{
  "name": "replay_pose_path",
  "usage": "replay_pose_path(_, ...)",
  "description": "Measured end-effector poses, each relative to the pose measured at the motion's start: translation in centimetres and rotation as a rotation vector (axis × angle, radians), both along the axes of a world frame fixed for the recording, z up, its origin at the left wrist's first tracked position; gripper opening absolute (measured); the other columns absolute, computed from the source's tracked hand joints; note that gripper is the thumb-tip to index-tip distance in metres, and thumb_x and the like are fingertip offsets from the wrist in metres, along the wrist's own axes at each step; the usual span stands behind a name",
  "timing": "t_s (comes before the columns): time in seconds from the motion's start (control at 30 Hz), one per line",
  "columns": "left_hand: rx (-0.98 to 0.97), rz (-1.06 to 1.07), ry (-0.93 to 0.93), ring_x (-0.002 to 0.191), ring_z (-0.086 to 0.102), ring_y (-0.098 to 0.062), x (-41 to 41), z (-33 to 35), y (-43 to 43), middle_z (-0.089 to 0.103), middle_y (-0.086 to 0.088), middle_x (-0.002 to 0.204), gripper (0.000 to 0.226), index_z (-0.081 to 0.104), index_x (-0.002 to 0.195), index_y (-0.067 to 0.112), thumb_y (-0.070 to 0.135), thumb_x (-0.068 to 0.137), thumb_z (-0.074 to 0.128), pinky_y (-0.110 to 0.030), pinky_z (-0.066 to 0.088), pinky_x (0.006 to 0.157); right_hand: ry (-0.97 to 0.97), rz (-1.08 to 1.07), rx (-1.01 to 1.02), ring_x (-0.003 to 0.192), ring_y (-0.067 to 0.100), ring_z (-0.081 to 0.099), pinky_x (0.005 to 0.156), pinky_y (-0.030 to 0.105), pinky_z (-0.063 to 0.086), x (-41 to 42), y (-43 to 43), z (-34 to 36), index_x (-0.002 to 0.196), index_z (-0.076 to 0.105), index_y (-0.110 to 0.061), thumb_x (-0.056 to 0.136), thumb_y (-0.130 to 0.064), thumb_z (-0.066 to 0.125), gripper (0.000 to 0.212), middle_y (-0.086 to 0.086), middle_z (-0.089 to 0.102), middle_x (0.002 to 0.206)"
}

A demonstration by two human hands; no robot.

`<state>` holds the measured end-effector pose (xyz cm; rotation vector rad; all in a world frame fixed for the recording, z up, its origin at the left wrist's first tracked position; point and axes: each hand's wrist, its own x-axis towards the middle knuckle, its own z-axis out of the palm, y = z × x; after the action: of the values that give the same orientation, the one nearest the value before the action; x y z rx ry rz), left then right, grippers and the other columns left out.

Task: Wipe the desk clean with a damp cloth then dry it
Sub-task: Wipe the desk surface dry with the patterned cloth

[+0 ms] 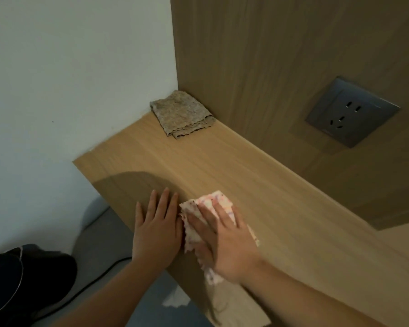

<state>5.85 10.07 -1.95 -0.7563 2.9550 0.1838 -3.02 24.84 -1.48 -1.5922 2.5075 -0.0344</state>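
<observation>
A light wooden desk (222,161) runs from the white wall at the left towards the right. My right hand (224,241) lies flat with straight fingers on a white cloth with pink speckles (216,200), pressing it onto the desk near the front edge. My left hand (156,227) rests flat on the bare wood just left of that cloth, fingers straight. A folded grey-beige cloth (182,114) lies in the far corner where the wall meets the wooden back panel.
A dark grey wall socket (351,112) sits in the wooden back panel at the right. Below the desk's left end are a black object (26,279), a black cable (92,279) on the floor and a scrap of white paper (175,300).
</observation>
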Motion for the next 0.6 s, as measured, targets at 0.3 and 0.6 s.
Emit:
replay_pose_path(0.3,-0.002,0.050,0.053,0.144,-0.004,-0.021,0.1,-0.2,0.5,0.006,0.000,0.157,0.077,0.010,0.149,0.021,0.052,0.082,-0.010,-0.044,-0.006,0.114,-0.094,-0.675,0.054,0.142,0.020,-0.019,0.113,0.052,-0.007,-8.4,2.8,0.5,0.148,-0.008,-0.033,0.097,-0.049,0.009,0.056,-0.003,-0.018,0.155)
replay_pose_path(0.6,-0.009,0.076,0.028,0.142,0.014,-0.029,-0.3,0.2,0.8,0.025,-0.008,0.153,0.072,0.028,0.146,0.015,0.048,0.087,0.002,-0.052,0.010,0.112,0.042,-0.071,-0.029,0.140,0.026,0.021,0.107,0.049,0.015,3.2,6.3,0.0,0.146,0.022,-0.034,0.091,-0.048,0.032,0.057,0.001,0.031,0.151)
